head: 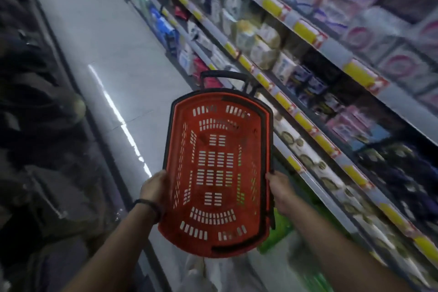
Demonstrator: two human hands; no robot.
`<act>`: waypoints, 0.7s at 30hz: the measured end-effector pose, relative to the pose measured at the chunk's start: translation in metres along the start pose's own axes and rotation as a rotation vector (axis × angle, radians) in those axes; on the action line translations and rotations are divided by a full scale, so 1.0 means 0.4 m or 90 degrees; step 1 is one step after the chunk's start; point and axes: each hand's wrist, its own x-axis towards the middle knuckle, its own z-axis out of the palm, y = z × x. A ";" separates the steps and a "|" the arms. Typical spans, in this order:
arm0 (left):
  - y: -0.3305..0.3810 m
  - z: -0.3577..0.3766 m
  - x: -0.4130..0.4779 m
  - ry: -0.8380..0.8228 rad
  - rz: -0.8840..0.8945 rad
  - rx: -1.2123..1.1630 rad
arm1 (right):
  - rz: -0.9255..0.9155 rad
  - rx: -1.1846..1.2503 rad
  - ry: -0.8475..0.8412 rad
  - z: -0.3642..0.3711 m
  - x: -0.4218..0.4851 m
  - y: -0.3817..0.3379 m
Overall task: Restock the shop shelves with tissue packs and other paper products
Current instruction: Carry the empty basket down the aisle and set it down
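While both hands, left hand (155, 188) and right hand (280, 191), grip the empty red slotted plastic basket (216, 170) by its sides, blurred yellow shelf labels (305, 31) stay unreadable.

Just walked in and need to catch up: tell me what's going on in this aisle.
A person is standing in a shop aisle holding a red plastic shopping basket out in front with both hands: the left hand grips its left rim, the right hand its right rim. The basket is empty; the floor shows through its slots. Its black handle sticks out at the far end. The shelves on the right already hold packaged paper products behind yellow price tags. Nothing is being shelved right now.
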 end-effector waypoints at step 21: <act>-0.086 -0.141 1.080 0.264 -0.122 -0.200 | -0.019 -0.056 -0.214 0.861 0.983 -0.125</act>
